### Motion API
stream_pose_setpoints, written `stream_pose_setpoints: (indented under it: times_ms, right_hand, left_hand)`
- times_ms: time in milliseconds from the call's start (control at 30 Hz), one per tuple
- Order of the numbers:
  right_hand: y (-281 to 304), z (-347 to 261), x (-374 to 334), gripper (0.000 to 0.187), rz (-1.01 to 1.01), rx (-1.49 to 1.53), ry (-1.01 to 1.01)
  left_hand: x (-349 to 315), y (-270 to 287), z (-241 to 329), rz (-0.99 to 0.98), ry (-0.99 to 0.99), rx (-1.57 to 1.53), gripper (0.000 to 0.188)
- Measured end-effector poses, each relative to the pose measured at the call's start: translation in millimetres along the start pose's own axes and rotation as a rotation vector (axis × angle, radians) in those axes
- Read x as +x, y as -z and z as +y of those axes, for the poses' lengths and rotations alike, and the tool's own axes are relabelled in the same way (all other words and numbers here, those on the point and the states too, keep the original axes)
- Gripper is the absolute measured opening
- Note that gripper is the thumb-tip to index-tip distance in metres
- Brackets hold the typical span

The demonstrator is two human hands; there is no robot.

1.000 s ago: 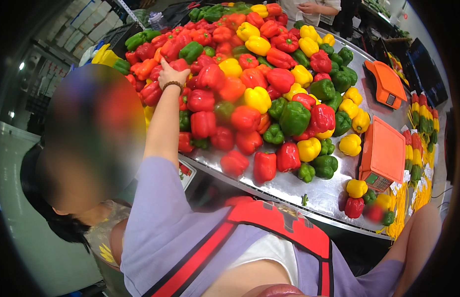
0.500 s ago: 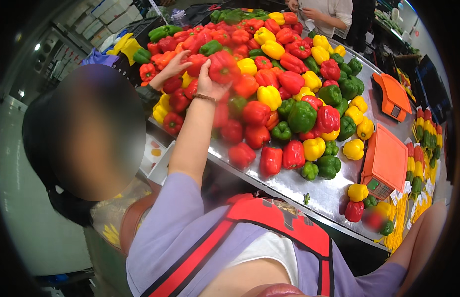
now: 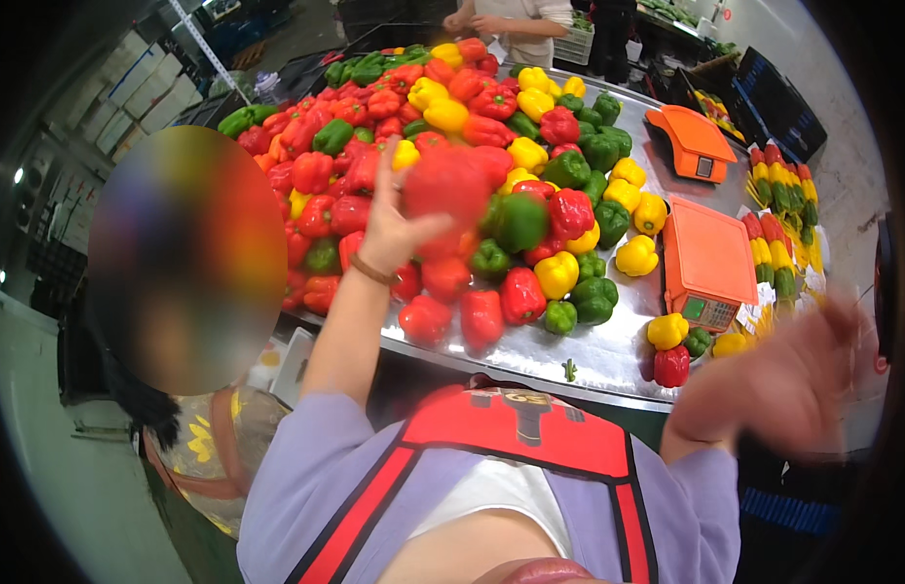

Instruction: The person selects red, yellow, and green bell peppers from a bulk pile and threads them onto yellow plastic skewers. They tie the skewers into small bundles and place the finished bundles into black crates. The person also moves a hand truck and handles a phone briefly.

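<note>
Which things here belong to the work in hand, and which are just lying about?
Work in hand, apparently:
left hand
blurred red pepper at its fingers
mixed pepper pile
right hand, blurred

Lying about, seemingly untouched:
near orange scale
far orange scale
pepper bundles
small green scrap

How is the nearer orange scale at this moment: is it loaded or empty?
Empty. The nearer scale shows its flat orange top bare; a yellow pepper lies beside it, not on it.
</note>
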State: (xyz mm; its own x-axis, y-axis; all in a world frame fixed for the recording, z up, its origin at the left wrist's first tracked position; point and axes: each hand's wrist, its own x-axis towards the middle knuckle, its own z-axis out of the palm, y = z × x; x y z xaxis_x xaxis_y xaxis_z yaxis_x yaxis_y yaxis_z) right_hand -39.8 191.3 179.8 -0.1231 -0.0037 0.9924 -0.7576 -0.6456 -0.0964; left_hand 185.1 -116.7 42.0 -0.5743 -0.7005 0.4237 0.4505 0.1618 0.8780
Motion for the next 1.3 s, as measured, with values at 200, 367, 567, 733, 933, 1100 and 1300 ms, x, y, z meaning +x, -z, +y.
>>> stream_pose_setpoints:
  times_ms: [200, 367, 567, 733, 933, 1100, 1300]
  right_hand:
    - [-88, 56, -151, 0.099, -0.455, 0.425, -1.148]
    - [-37, 111, -192, 0.087, -0.3, 0.0, -1.16]
    - [102, 249, -200, 0.086, 0.046, -0.918, -0.952]
    - [219, 300, -269, 0.102, -0.221, -1.224, -1.13]
    - [243, 304, -273, 0.097, -0.23, -1.336, -1.031]
    - [126, 216, -248, 0.077, -0.164, -0.99, -0.84]
    - [34, 135, -287, 0.066, -0.149, -0.468, -0.998]
  left_hand:
    - [-38, -81, -17, -0.409, -0.064, 0.458, 0.101]
    - [-49, -85, -29, -0.473, -0.12, 0.75, 0.109]
    - [-85, -32, -65, -0.761, 0.001, 0.577, 0.045]
    - [-108, -4, -48, -0.332, 0.05, 0.842, 0.045]
    - [-114, 69, -57, 0.11, -0.074, 1.304, 0.024]
    - [-65, 101, -82, -0.072, -0.01, 1.773, 0.049]
    - [-5, 135, -144, -0.456, 0.064, 2.038, 0.039]
